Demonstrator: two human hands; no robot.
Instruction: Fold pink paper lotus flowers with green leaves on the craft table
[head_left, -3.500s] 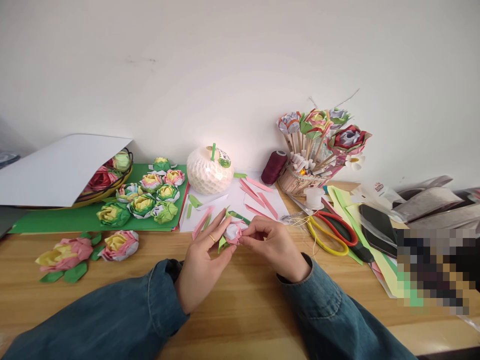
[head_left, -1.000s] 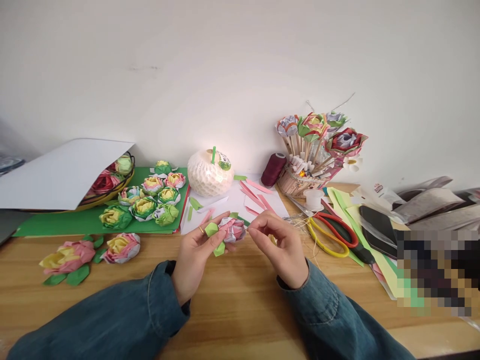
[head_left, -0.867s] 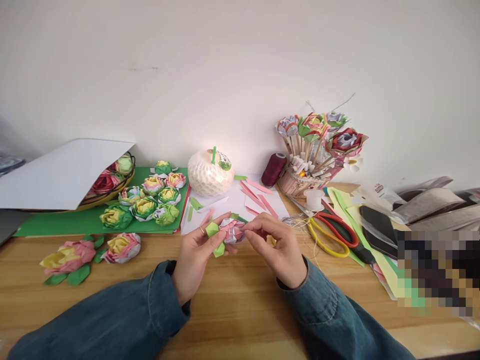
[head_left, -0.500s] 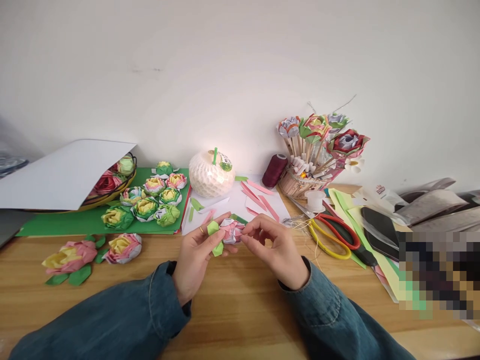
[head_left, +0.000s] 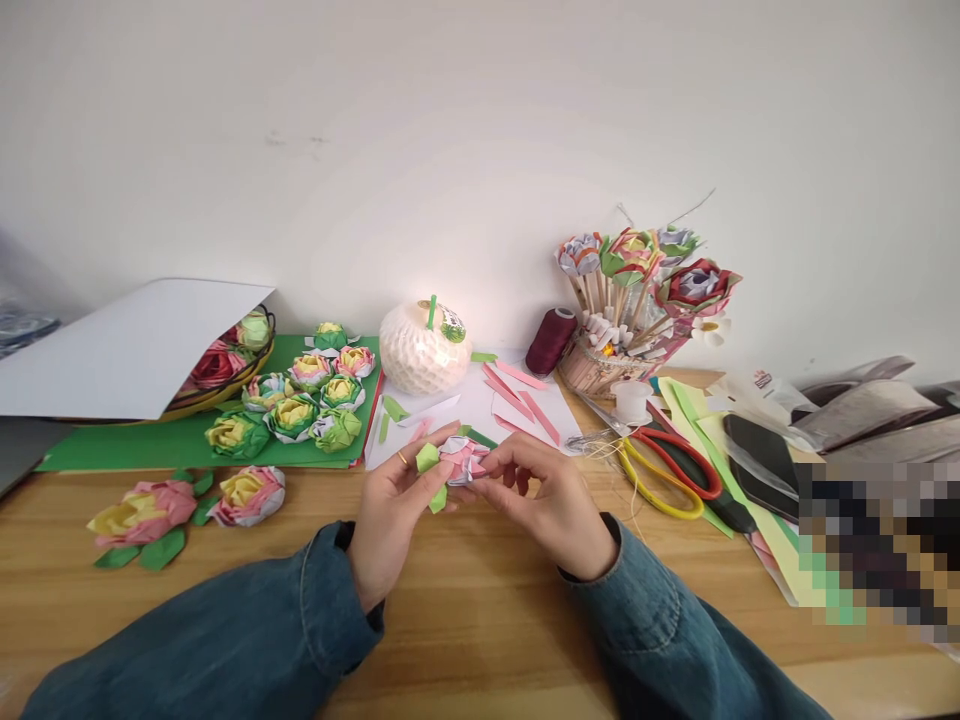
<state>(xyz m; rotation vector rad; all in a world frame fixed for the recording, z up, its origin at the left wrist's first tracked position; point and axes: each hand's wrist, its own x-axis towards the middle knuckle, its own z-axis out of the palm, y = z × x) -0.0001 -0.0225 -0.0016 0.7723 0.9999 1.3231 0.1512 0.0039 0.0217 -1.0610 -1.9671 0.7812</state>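
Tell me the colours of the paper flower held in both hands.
Pink and white, with light-green leaves; head view. Paper flower.

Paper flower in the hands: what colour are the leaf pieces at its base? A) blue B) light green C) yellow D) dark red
B: the paper flower, held between the left hand and right hand, shows light green leaf pieces on its left side.
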